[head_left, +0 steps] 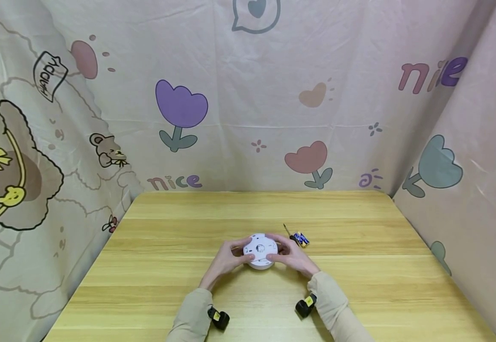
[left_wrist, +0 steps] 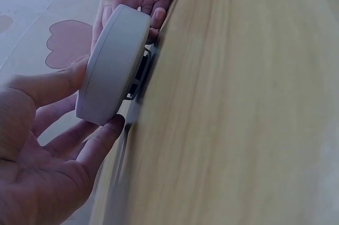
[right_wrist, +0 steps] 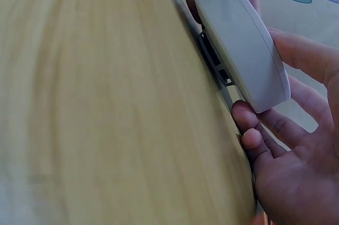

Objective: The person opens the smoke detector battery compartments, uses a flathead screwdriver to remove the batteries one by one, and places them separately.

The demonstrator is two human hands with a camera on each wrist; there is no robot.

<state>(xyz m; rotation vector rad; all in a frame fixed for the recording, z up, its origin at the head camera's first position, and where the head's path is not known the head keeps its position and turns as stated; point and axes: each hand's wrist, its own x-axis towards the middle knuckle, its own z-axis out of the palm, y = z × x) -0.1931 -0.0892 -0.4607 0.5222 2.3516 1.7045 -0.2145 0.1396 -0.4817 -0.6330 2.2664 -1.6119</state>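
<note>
A round white smoke detector (head_left: 260, 262) is held between both hands, its flat back with slots and a central hole facing up. My left hand (head_left: 227, 259) grips its left rim, thumb on the upper face and fingers below. On the opposite rim, my right hand (head_left: 294, 257) holds it the same way. In the left wrist view the smoke detector (left_wrist: 111, 66) is seen edge-on, with a dark vented part on its underside just above the table. The right wrist view shows the smooth side wall of the smoke detector (right_wrist: 243, 45) too.
Just beyond the right hand, a small screwdriver (head_left: 293, 237) with a dark handle lies beside blue-and-yellow batteries (head_left: 302, 239). The wooden table (head_left: 166, 237) meets printed curtains (head_left: 239, 156) at its back and sides. Black wrist cameras (head_left: 219, 318) sit at both sleeves.
</note>
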